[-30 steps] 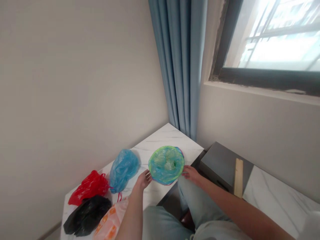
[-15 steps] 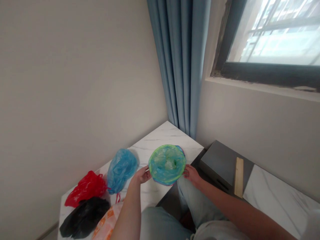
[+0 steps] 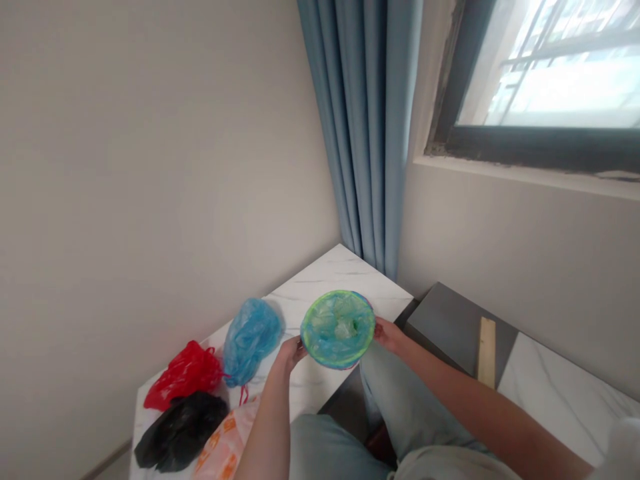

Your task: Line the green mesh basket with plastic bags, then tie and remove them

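Observation:
A round container with a bright green rim point(image 3: 337, 330), lined with crumpled translucent blue plastic, is held between my two hands above the white marble table point(image 3: 340, 273). My left hand point(image 3: 291, 353) grips its near left edge, and my right hand point(image 3: 387, 335) grips its right edge. Its underside is hidden. To the left, on the tabletop, lie a blue plastic bag point(image 3: 251, 340), a red plastic bag point(image 3: 184, 377), a black plastic bag point(image 3: 180, 431) and a white bag with orange print point(image 3: 225, 447).
My knees in pale green trousers point(image 3: 400, 400) sit below the table corner. To the right stand a grey box point(image 3: 450, 320) and a wooden ruler point(image 3: 487, 351) beside a marble surface point(image 3: 560, 400). Walls meet behind the table, with a blue curtain point(image 3: 363, 133) and a window point(image 3: 545, 80).
The green-rimmed container has tilted slightly and shifted a little to the right with both hands. The view has also drifted slightly.

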Demonstrator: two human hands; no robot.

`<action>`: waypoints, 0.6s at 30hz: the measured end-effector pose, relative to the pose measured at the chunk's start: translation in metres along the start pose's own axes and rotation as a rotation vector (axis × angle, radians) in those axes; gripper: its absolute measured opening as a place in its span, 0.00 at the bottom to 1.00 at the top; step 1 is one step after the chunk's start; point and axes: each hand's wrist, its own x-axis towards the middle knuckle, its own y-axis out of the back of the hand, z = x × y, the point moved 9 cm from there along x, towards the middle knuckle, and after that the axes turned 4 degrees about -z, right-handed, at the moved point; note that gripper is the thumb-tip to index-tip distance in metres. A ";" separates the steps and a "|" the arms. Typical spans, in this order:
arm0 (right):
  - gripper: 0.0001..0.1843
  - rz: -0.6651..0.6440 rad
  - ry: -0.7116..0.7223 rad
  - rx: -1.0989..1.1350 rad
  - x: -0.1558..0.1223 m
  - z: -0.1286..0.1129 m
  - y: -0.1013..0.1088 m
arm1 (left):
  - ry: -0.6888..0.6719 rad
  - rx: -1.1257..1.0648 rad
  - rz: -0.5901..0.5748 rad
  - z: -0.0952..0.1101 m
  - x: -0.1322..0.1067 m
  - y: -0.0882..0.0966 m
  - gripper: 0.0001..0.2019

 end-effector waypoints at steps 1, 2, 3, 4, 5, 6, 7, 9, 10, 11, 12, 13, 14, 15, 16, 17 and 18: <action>0.04 0.008 0.018 -0.025 0.000 -0.002 0.000 | -0.011 0.044 0.003 0.003 -0.001 0.001 0.05; 0.04 0.018 0.037 -0.055 -0.001 -0.004 0.001 | -0.028 0.093 0.006 0.006 -0.002 0.003 0.06; 0.04 0.032 0.057 -0.090 -0.002 -0.006 0.002 | -0.053 0.142 0.014 0.010 -0.003 0.004 0.06; 0.04 0.051 0.079 -0.131 -0.004 -0.009 0.004 | -0.086 0.189 0.028 0.015 -0.004 0.005 0.06; 0.04 0.076 0.105 -0.177 -0.005 -0.012 0.005 | -0.124 0.236 0.048 0.020 -0.004 0.006 0.06; 0.04 0.104 0.136 -0.228 -0.007 -0.016 0.007 | -0.164 0.286 0.073 0.026 -0.004 0.007 0.07; 0.06 0.134 0.171 -0.282 -0.010 -0.021 0.009 | -0.205 0.338 0.101 0.032 -0.004 0.007 0.07; 0.09 0.186 0.247 -0.389 -0.017 -0.031 0.011 | -0.287 0.447 0.162 0.043 -0.005 0.005 0.08; 0.10 0.204 0.282 -0.427 -0.021 -0.036 0.010 | -0.329 0.501 0.193 0.048 -0.006 0.003 0.08; 0.11 0.218 0.321 -0.479 -0.025 -0.041 0.009 | -0.370 0.553 0.222 0.053 -0.008 0.001 0.08; 0.11 0.227 0.369 -0.571 -0.030 -0.046 0.005 | -0.409 0.601 0.248 0.057 -0.010 -0.002 0.08; 0.11 0.232 0.420 -0.690 -0.035 -0.051 0.000 | -0.445 0.643 0.271 0.059 -0.013 -0.004 0.07; 0.10 0.233 0.468 -0.817 -0.039 -0.055 -0.006 | -0.473 0.679 0.289 0.061 -0.015 -0.007 0.07; 0.09 0.230 0.507 -0.941 -0.043 -0.058 -0.012 | -0.495 0.708 0.303 0.061 -0.017 -0.009 0.07; 0.09 0.223 0.530 -1.053 -0.046 -0.059 -0.018 | -0.510 0.731 0.314 0.061 -0.019 -0.011 0.06; 0.08 0.215 0.535 -1.132 -0.047 -0.060 -0.022 | -0.521 0.746 0.321 0.060 -0.020 -0.012 0.06; 0.08 0.205 0.526 -1.170 -0.048 -0.060 -0.024 | -0.528 0.755 0.327 0.060 -0.021 -0.013 0.06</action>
